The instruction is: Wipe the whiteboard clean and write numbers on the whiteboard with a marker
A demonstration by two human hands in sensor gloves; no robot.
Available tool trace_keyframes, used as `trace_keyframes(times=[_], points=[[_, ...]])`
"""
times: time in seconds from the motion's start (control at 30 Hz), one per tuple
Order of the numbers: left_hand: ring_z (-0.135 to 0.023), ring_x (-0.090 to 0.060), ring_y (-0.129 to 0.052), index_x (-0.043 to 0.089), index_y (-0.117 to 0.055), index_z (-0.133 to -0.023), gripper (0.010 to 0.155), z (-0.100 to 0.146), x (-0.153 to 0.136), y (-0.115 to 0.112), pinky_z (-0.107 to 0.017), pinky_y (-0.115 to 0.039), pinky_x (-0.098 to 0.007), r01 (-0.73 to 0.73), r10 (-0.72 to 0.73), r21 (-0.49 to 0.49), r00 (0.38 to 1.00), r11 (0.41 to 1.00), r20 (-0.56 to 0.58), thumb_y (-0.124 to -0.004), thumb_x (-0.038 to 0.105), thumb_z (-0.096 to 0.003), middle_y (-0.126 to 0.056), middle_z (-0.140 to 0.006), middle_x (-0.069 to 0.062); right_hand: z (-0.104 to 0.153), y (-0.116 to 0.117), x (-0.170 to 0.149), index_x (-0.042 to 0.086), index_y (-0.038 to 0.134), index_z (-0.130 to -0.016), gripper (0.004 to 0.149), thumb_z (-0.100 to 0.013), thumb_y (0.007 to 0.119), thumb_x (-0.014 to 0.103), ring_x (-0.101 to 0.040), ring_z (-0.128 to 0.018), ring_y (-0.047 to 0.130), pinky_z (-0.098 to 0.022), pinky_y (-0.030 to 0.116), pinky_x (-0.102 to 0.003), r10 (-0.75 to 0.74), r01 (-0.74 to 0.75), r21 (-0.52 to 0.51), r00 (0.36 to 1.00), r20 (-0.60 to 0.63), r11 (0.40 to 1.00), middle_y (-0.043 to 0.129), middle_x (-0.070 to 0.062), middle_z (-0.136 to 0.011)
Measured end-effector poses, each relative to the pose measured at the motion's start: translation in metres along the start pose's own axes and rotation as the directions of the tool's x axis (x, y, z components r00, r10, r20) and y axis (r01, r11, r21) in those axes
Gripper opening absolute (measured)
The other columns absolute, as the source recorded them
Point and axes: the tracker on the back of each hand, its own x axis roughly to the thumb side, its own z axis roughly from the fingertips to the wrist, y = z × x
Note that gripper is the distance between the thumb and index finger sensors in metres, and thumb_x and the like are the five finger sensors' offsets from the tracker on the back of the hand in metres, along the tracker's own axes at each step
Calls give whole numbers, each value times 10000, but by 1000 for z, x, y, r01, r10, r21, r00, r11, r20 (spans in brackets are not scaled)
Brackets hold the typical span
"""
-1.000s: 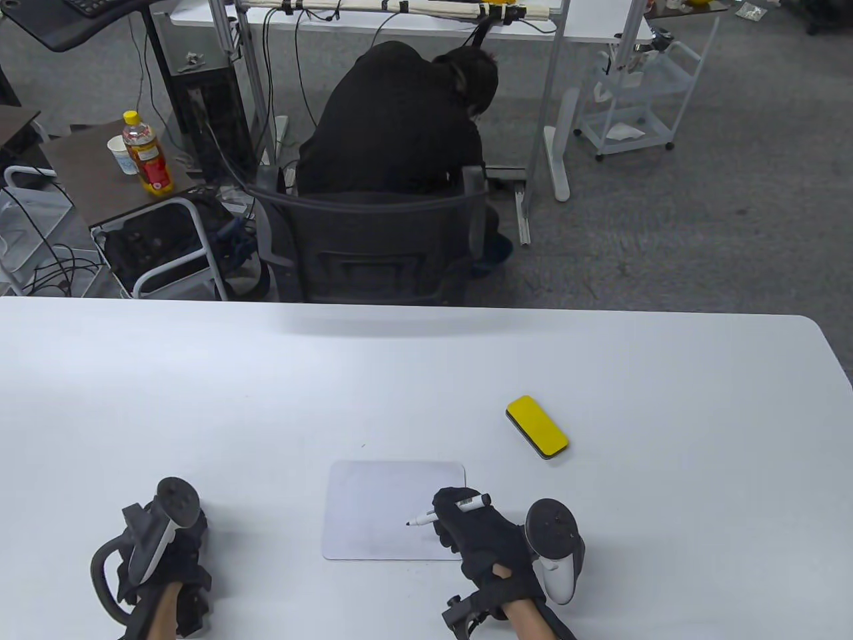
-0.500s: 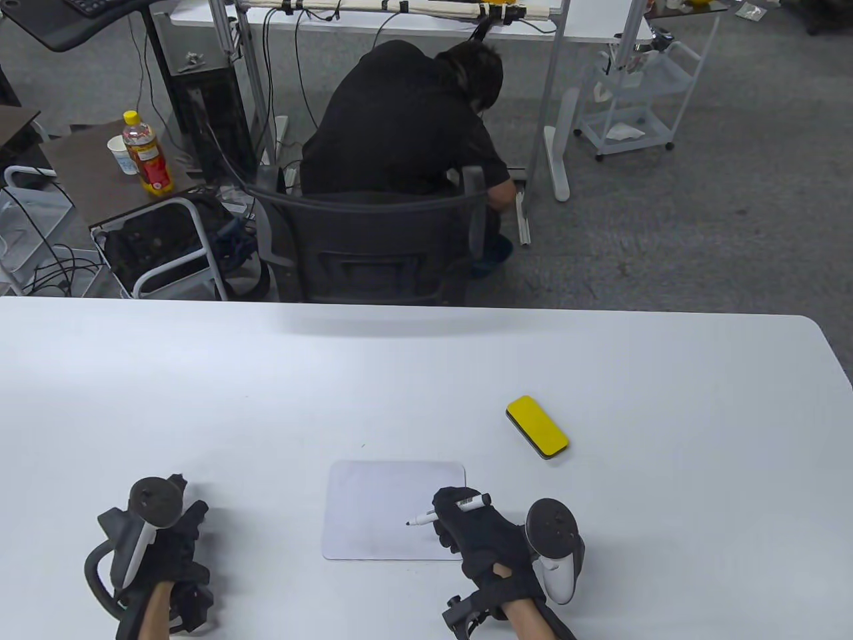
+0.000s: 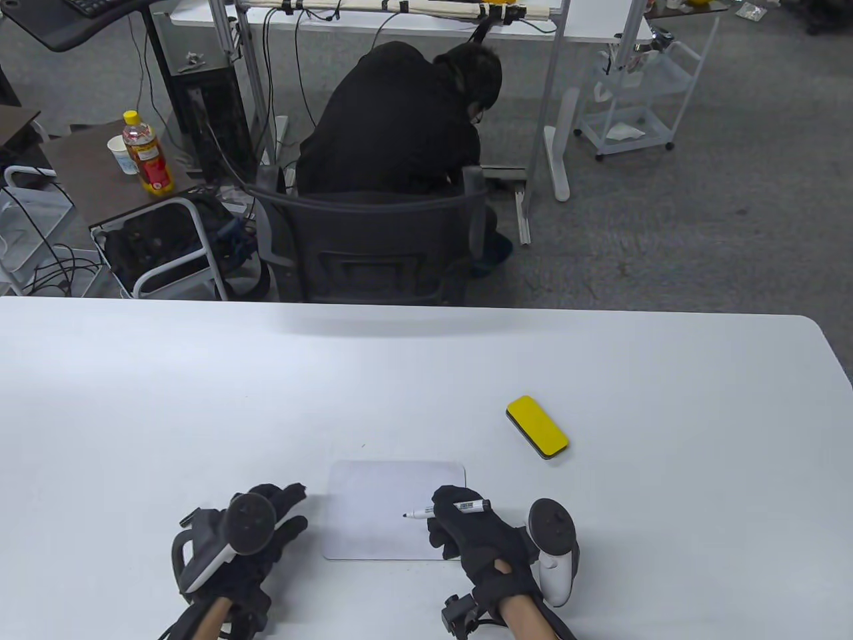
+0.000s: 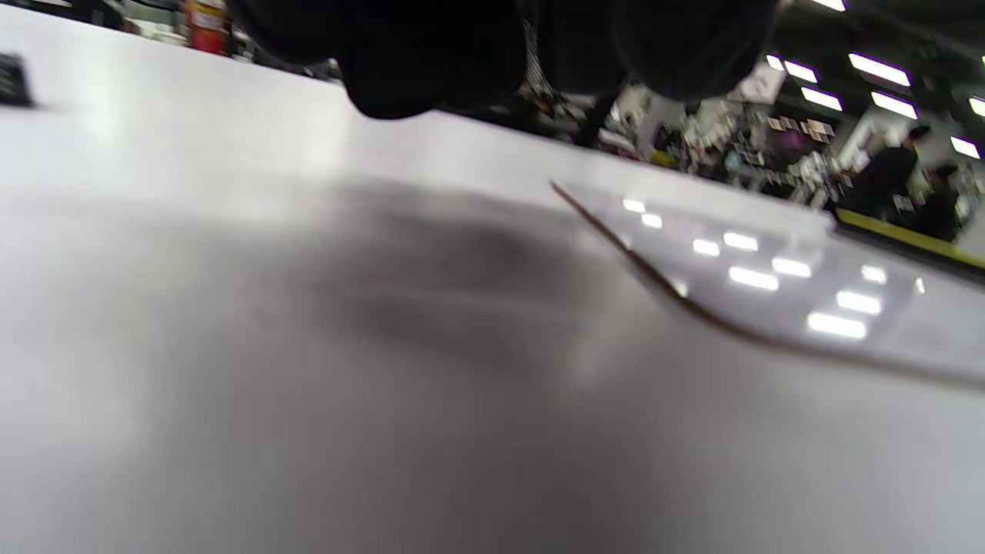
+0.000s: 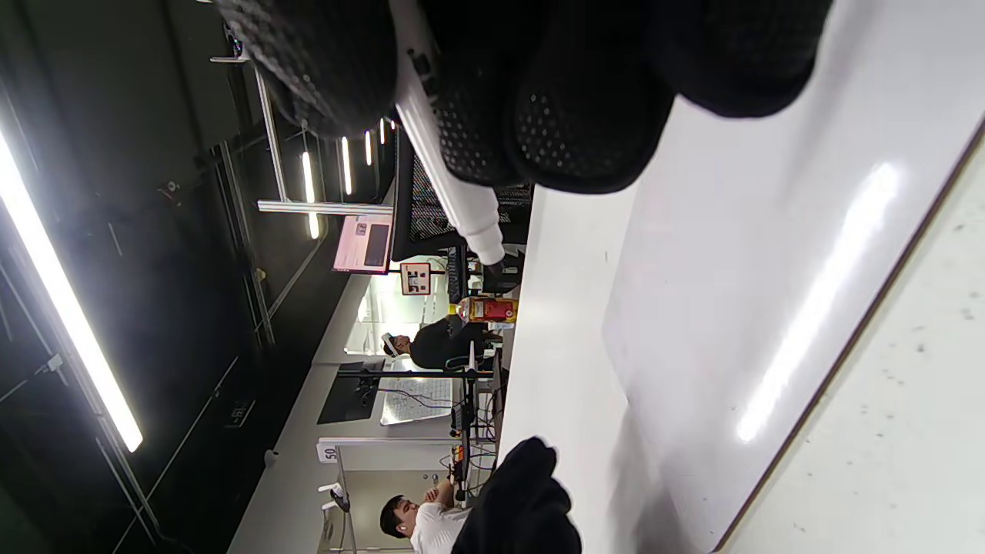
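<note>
A small blank whiteboard [image 3: 380,500] lies flat near the table's front edge; its glossy face [image 4: 769,269] also shows in the left wrist view. My right hand [image 3: 460,517] rests at its right side and grips a black-and-white marker [image 3: 445,510]. The uncapped tip [image 3: 405,515] points left over the board. In the right wrist view my fingers [image 5: 585,115] curl round the marker's barrel [image 5: 454,192] above the board [image 5: 731,308]. My left hand [image 3: 290,513] hovers palm down just left of the board's edge, fingers spread and holding nothing. A yellow eraser [image 3: 537,427] lies behind the board to the right.
The white table [image 3: 200,400] runs wide to the left and back. Beyond its far edge a person in black [image 3: 400,120] bends over behind a dark office chair [image 3: 366,247]. A bottle [image 3: 148,155] and cup stand on a side table at far left.
My left hand has moved right from the table's left front to the board's left edge and turned palm down with fingers spread. The marker has tipped slightly flatter; the right hand barely moved.
</note>
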Motion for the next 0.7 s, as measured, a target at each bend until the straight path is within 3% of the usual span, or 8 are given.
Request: trace_keyframes(times=[0.13,0.43,0.7], points=[[-1018,-231,-709,485,-572,-1126,601,-4,17,-15,-790,-648,-459,127,-125,-73,992,989,33,-707,614,-555,-625,-1159,13,-3,4,-4,212,728,-939,424,-565,843,375,-284,-634,959,-462,801,-479,23,-23,-1,999,-37,1000,924,-153,-791],[-1018,-256,-571,510,-434,-1158,614,-10,25,-28,-822,-550,-487,199,-197,-146,980,969,31,-595,612,-574,-491,-1182,-1,-23,8,3,177,697,-975,442,-588,812,357,-310,-674,929,-493,774,-485,132,-132,9,983,-124,991,895,-171,-826],[-1010,-248,-561,522,-470,-1143,609,-14,23,-26,-825,-542,-490,153,-153,-185,988,971,15,-651,619,-569,-485,-1175,17,-52,51,-1,117,698,-976,472,-592,790,375,-308,-654,945,-485,782,-479,189,-198,-36,966,-178,979,918,-176,-799]])
